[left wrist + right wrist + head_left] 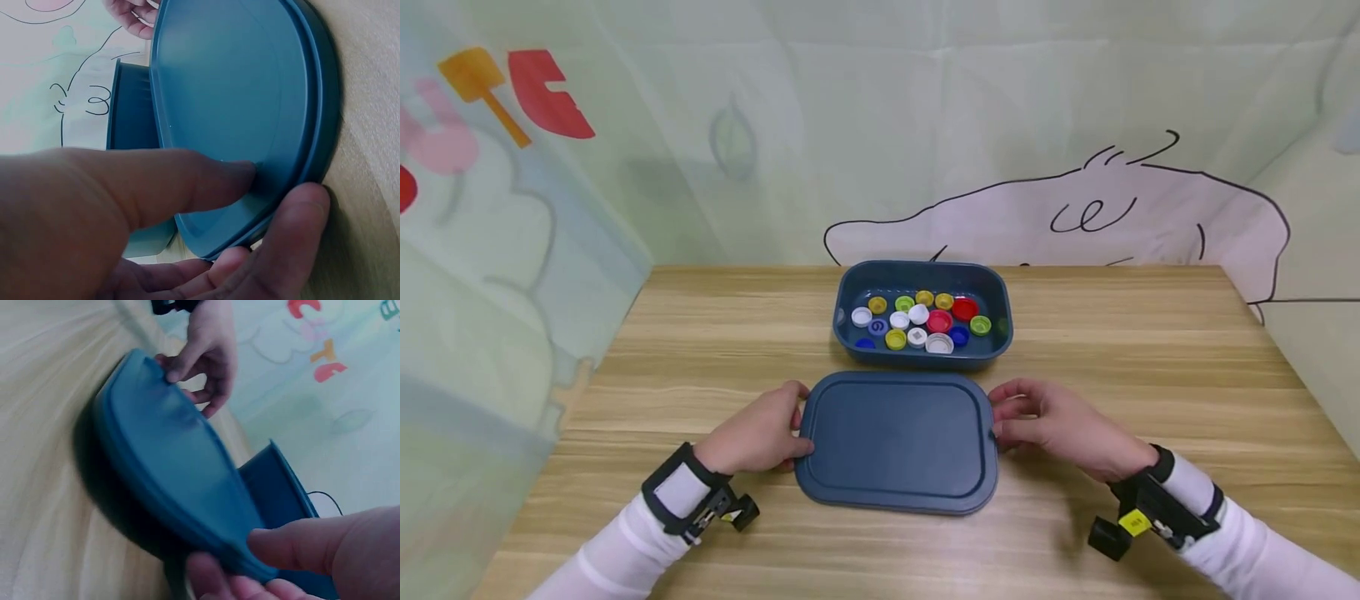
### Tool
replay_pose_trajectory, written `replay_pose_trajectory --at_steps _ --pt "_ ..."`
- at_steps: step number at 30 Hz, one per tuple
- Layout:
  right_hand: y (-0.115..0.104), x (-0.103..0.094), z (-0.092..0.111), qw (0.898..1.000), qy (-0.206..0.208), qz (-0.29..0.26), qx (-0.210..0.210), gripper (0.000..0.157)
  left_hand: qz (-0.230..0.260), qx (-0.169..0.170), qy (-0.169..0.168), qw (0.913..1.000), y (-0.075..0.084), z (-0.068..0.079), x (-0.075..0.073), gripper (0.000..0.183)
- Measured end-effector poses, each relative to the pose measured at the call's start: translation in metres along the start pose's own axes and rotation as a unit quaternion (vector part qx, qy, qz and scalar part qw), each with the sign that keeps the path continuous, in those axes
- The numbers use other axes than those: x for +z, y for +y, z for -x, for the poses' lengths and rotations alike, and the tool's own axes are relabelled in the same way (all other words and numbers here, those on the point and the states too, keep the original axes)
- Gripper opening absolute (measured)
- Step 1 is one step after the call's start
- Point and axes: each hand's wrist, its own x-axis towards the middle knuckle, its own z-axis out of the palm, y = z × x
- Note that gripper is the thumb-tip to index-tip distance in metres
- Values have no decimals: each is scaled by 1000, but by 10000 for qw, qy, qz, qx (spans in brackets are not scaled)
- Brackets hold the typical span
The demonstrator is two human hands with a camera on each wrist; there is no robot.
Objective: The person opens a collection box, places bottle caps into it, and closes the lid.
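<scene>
A dark blue rectangular lid [895,437] with rounded corners lies level between my two hands, just in front of a matching box. My left hand [756,433] pinches its left edge, the thumb on top and the other fingers around the rim in the left wrist view. At the opposite edge, my right hand [1060,421] grips the lid with thumb and fingers. In the right wrist view a dark shadow runs beneath the lid's near rim. Behind it stands the open dark blue box [917,360], with several colourful bottle caps [939,321] spread over its floor.
Both the box and the lid are on a wood-grain table [722,333]. A printed cloth backdrop [737,200] rises behind the table's far edge and along its left side. Bare tabletop shows to the left and right of the box.
</scene>
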Motion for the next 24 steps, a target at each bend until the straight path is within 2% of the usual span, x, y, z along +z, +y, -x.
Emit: replay_pose_trajectory --at_steps 7,10,14,18,20,24 --pt "1 6 0 9997 204 66 -142 50 330 74 -31 9994 -2 3 0 70" --pt "-3 7 3 9995 238 64 -192 51 551 86 -88 9984 -5 6 -2 63" --pt "-9 6 8 9989 347 45 -297 51 571 413 -29 9975 -7 10 -10 51" --pt "-16 2 12 9972 592 89 -448 51 521 795 134 9954 -7 14 -22 50" --pt "-19 -2 13 9954 724 105 -620 52 792 943 118 9923 -4 16 -30 53" --pt "-29 -14 13 9897 962 73 -1054 51 1491 1051 -20 9832 19 25 -50 60"
